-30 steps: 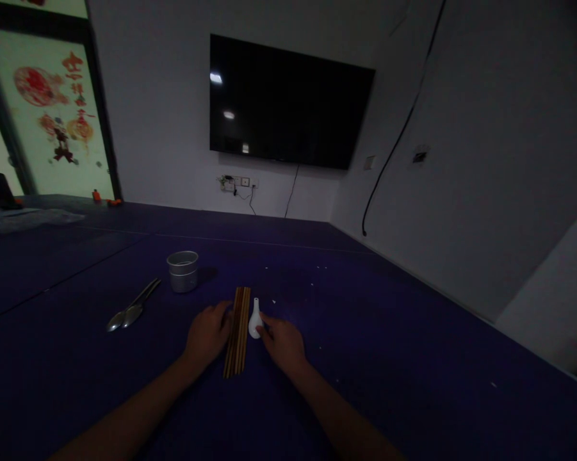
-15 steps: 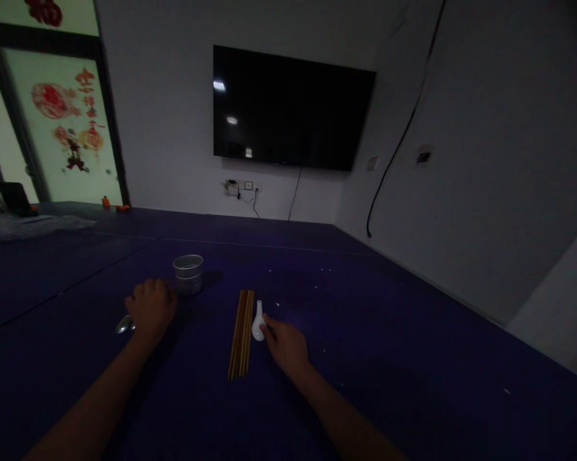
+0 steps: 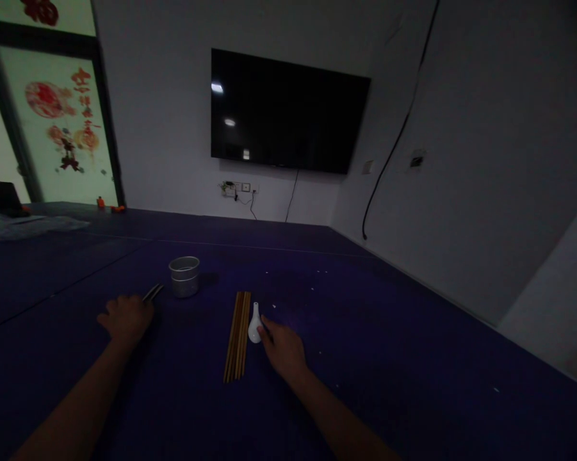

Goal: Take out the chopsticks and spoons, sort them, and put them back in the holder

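My left hand lies low over a pair of metal spoons, fingers curled down around them. The spoon handles stick out past the hand to the upper right, while the bowls are hidden beneath it. With thumb and fingertips, my right hand pinches the right edge of a white soup spoon, which rests with its handle pointing away from me. Just left of that spoon is a row of several wooden chopsticks, lying side by side. A metal cup stands upright beyond my left hand, apart from it.
Everything lies on a wide dark purple surface dotted with small white specks. A clear plastic sheet is at the far left. On the back wall hangs a television; a black cable dangles at the right.
My left hand has slid left and toward me, from the handles to the bowls of the metal spoons, uncovering the handle ends. My right hand remains on the white spoon; the view shifted slightly.
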A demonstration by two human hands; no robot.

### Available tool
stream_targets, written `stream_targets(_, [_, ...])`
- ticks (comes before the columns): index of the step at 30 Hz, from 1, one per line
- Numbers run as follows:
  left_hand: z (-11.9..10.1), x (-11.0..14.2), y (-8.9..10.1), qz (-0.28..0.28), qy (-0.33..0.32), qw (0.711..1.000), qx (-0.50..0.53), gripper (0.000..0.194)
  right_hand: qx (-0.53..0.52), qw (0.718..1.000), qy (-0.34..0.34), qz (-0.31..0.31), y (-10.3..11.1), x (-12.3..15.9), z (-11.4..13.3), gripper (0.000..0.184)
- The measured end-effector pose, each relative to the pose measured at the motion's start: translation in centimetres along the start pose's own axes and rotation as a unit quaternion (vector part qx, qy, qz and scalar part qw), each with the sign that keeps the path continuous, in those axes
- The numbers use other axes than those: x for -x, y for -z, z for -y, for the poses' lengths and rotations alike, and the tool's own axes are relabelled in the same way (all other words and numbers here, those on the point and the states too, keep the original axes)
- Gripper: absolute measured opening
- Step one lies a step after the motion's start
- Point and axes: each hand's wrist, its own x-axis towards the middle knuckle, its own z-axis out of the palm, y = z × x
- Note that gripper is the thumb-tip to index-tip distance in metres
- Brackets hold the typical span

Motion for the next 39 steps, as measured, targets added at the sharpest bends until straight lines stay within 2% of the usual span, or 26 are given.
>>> stream_targets(3, [-0.5,0.3,0.5,0.024,0.058,0.995,-0.075,0.028,-0.005,1.0,0.001,0.001,0.1,0.0,0.0,0.039])
stream_targets(6, [-0.9,0.4,0.8,0.031,0.045,0.994,-0.092,0.025,-0.005,1.0,0.002,0.008,0.2,0.1,0.1,0.039])
stream_targets(9, [-1.1,0.3,1.0,0.018,0.052,0.996,-0.067,0.025,-0.007,1.0,-0.005,0.014,0.3,0.1,0.2,0.041])
stream_targets(12, [-1.1,0.2,1.3,-0.045,0.093,0.994,0.017,0.033,-0.014,1.0,-0.012,0.012,0.4,0.1,0.3,0.041])
stream_targets(16, [-1.5,0.1,2.0,-0.198,0.125,0.961,0.148,0.034,-0.015,1.0,-0.014,0.005,0.4,0.2,0.4,0.041])
stream_targets(18, [-2.2,0.4,2.2,-0.25,0.087,0.949,0.173,0.03,-0.012,1.0,-0.019,-0.001,0.4,0.3,0.5,0.041])
stream_targets(20, [-3.4,1.1,2.1,-0.263,0.012,0.947,0.184,0.027,-0.014,0.999,-0.03,-0.014,0.5,0.3,0.6,0.042])
stream_targets(22, [-5.0,2.3,1.7,-0.235,-0.083,0.951,0.182,0.026,-0.027,0.998,-0.046,-0.035,0.7,0.4,0.6,0.044])
stream_targets(24, [-6.6,3.8,1.1,-0.178,-0.178,0.953,0.169,0.025,-0.054,0.994,-0.062,-0.071,1.0,0.3,0.5,0.047])
stream_targets(27, [-8.7,6.3,0.2,-0.091,-0.321,0.932,0.143,0.025,-0.106,0.979,-0.07,-0.158,1.3,0.4,0.4,0.055])
stream_targets(30, [-9.8,8.0,-0.3,-0.119,-0.429,0.882,0.154,0.028,-0.154,0.954,-0.027,-0.255,1.2,0.6,0.4,0.068])
stream_targets(32, [-10.0,8.4,-0.6,-0.16,-0.471,0.849,0.177,0.027,-0.161,0.939,0.034,-0.3,1.0,0.8,0.5,0.069])
stream_targets(34, [-10.1,8.3,-0.7,-0.188,-0.492,0.827,0.197,0.025,-0.147,0.93,0.104,-0.32,0.8,0.9,0.6,0.058])
stream_targets(37, [-10.0,8.0,-1.0,-0.191,-0.501,0.819,0.203,0.024,-0.119,0.924,0.185,-0.314,0.5,0.9,0.8,0.036])
stream_targets(39, [-10.0,7.9,-1.1,-0.186,-0.506,0.817,0.204,0.022,-0.108,0.922,0.209,-0.308,0.4,0.9,0.8,0.028])
